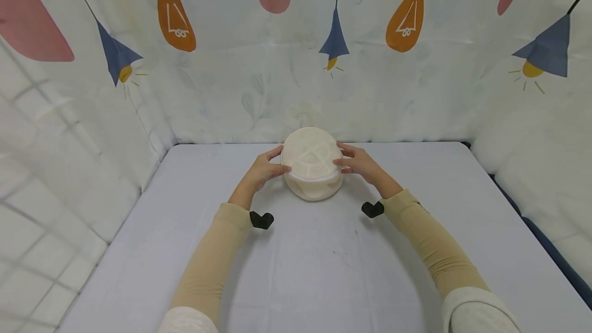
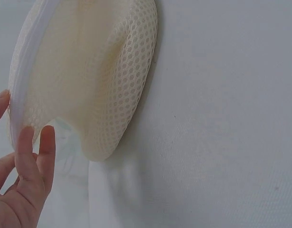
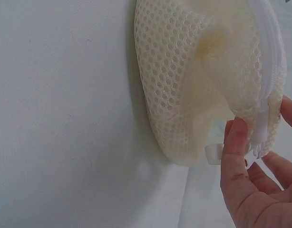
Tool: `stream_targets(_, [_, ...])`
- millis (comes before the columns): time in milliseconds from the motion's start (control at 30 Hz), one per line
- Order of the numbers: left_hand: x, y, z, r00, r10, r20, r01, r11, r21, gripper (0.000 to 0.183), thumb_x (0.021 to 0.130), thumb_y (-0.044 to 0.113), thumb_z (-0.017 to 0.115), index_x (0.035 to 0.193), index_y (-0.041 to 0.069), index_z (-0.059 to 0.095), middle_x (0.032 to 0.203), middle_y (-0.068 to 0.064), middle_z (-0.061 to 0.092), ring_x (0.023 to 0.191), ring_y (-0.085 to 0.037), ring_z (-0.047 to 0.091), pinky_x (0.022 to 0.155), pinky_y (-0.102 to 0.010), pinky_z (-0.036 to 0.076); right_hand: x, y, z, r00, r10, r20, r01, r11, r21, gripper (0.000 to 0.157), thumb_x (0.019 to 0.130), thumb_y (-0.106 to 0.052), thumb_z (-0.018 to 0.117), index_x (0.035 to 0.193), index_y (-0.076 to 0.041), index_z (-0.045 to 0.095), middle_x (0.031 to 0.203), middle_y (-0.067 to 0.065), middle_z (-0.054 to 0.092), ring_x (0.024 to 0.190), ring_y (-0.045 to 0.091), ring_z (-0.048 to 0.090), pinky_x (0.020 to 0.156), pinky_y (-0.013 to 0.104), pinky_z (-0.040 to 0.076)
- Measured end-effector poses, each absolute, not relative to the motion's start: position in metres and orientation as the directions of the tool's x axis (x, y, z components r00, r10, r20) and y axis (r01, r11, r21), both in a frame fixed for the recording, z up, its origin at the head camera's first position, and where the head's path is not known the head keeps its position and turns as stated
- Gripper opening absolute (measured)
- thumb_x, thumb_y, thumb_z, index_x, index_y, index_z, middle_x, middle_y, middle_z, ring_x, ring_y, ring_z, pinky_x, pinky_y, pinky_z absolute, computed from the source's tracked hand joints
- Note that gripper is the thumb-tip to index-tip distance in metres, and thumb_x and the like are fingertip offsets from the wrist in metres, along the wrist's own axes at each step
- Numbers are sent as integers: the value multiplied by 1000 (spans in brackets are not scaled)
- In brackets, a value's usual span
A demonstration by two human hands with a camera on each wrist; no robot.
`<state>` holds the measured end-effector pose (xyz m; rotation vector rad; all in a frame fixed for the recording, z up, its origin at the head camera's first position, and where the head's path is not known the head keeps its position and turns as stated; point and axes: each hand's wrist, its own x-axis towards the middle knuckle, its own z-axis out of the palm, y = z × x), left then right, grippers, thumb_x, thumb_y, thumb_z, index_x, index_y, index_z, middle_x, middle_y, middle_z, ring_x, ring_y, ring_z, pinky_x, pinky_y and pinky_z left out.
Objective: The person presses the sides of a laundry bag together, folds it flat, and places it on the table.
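Note:
A round cream mesh laundry bag point(image 1: 312, 161) stands on the table near its far edge, its top tilted toward me. A white zipper band point(image 2: 29, 71) runs round its upper rim. My left hand point(image 1: 262, 171) holds the rim at the left side, fingers spread around the band. On the opposite side my right hand point(image 1: 363, 166) pinches the rim, close to a white tab point(image 3: 214, 154) at the zipper's end. The mesh side wall point(image 3: 167, 71) sags inward in both wrist views. What is inside the bag cannot be seen.
The white-covered table point(image 1: 314, 271) extends around the bag and both forearms. Behind it hangs a pale curtain point(image 1: 217, 86) printed with lamps and bulbs. A dark heart-shaped piece sits at each wrist, one by the left cuff point(image 1: 262, 220).

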<state>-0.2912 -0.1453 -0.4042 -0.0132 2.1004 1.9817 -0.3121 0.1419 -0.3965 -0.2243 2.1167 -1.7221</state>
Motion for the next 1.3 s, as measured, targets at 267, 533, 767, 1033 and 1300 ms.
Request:
stream_targets(267, [-291,-145,-407,-968,176,-177,-167,68,984,84,75,-6,72,146,16,33,149,-1,29,116,-18,45,88,-28,47,-314,143,-402,-916,-352,-194,103,262,-960,72,88,-14,66,148,-15,26,150,14,23,125,29,41,91,43,46])
stream_targets(533, [-291,-144,-409,-967,185,-176,-166,67,984,83,75,-7,71,146,15,33,149,-2,28,116,-19,45,88,-27,47,-314,143,-401,-914,-350,-203,114,260,-959,72,87,-13,67,148,-15,27,150,14,24,125,28,41,92,43,45])
stream_targets(767, [-290,-142,-410,-968,176,-179,-170,65,983,83,75,-7,71,145,14,33,149,-2,28,112,-18,47,86,-26,48,-303,141,-387,-901,-369,-227,145,239,-960,72,88,-9,64,148,-10,24,150,18,21,128,33,37,97,49,39])
stream_targets(1033, [-290,-142,-413,-968,175,-178,-169,68,983,83,75,-8,71,146,14,33,148,-2,30,108,-19,50,85,-26,49,-301,139,-386,-901,-357,-248,160,256,-953,72,89,-7,63,148,-10,23,150,18,21,127,34,37,97,49,39])
stream_targets(1300, [-291,-143,-415,-965,178,-194,-182,82,980,84,77,-6,71,146,19,31,148,-3,29,111,-19,47,86,-25,48,-317,142,-409,-910,-342,-235,153,250,-956,73,87,-13,67,148,-17,27,149,14,25,126,31,39,96,47,41])
